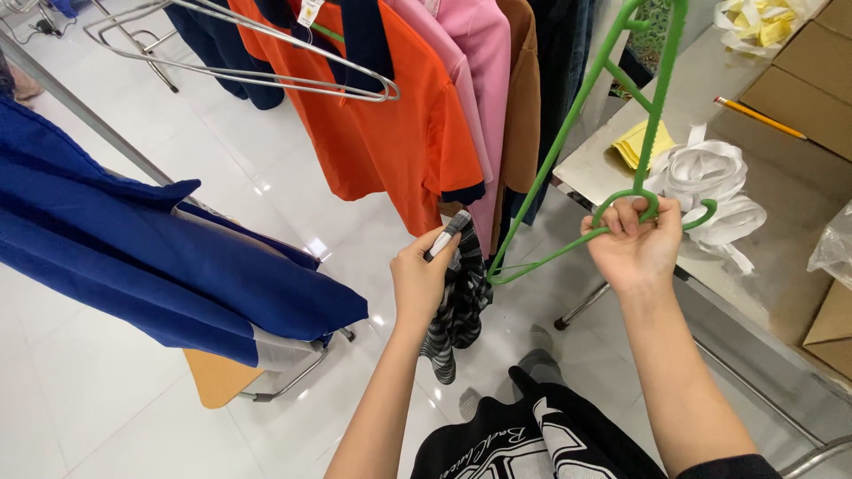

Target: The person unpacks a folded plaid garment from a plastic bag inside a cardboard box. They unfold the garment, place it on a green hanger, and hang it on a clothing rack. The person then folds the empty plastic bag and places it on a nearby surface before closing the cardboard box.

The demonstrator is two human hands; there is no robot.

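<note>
The fingers (632,223) of the right hand (635,253) are curling shut around the hook end of a green plastic hanger (612,106), which is hanging inverted, its triangular body rising up and to the right above the fist while one long arm is slanting down to the left toward the other hand. The left hand (422,279) is closing its fingers (424,241) on the top of a black-and-white striped garment (461,302) together with a small grey-and-white clip-like piece (446,236); the garment is dangling below the fist, just beside the lower tip of the hanger. Above the left hand, an orange shirt (390,115), a pink shirt (484,80) and a brown garment (522,98) are hanging side by side, with empty metal wire hangers (231,53) in front of them. To the left, a blue garment (151,266) is draping over a slanting metal rail (84,115). To the right of the right hand, a table (781,177) is carrying a coil of white ribbon (710,182), a yellow folded cloth (641,142), a pencil (759,117) and cardboard boxes (812,71). The white tiled floor (106,408) is lying beneath
</note>
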